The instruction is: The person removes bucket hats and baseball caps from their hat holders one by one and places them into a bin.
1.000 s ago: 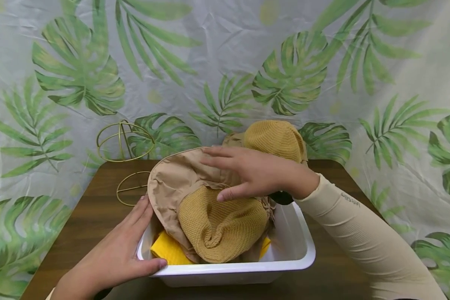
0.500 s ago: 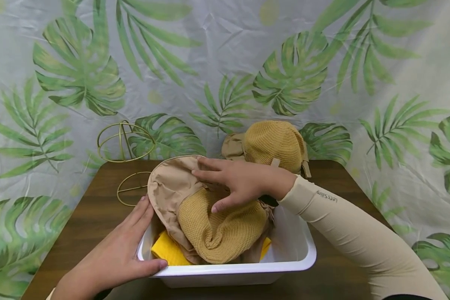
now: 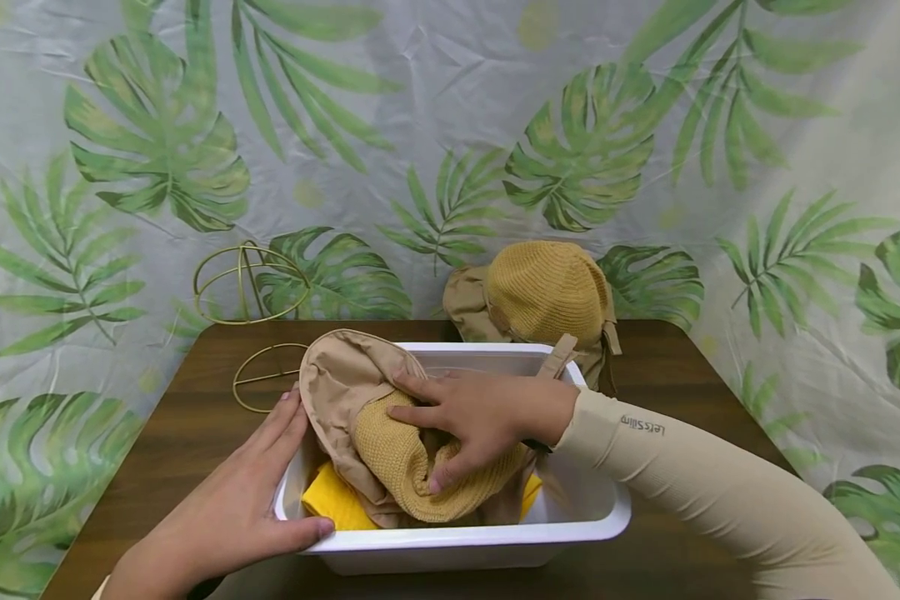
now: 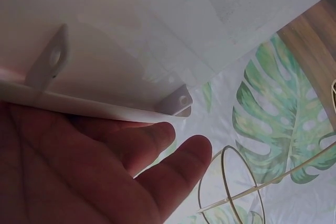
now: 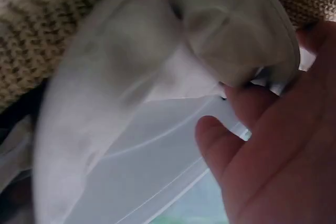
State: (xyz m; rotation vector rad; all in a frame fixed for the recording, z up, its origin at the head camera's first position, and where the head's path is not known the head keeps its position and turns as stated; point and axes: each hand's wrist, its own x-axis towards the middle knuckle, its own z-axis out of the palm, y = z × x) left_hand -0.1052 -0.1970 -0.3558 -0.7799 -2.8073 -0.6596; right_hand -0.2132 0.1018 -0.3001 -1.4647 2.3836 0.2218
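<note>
In the head view a white tub (image 3: 465, 537) holds a tan cloth and mustard knit hat (image 3: 390, 425), with yellow fabric (image 3: 337, 500) beneath it. My left hand (image 3: 232, 492) rests on the tub's left side, thumb over the front corner of the rim; in the left wrist view its loosely bent fingers (image 4: 186, 163) lie under the rim. Spread across the knit part, my right hand (image 3: 487, 412) presses down into the hat. In the right wrist view my right hand (image 5: 283, 150) touches the hat's pale brim (image 5: 121, 61); some fingertips are hidden.
Another tan and mustard hat (image 3: 547, 292) stands behind the tub, at the back right of the wooden table (image 3: 682, 400). A gold wire stand (image 3: 251, 318) is at the back left. Leaf-patterned cloth (image 3: 435, 108) hangs behind the table.
My right hand has moved down toward the front of the tub. Under it the hat is lower and more folded, uncovering the tub's back rim. My left hand has stayed in place.
</note>
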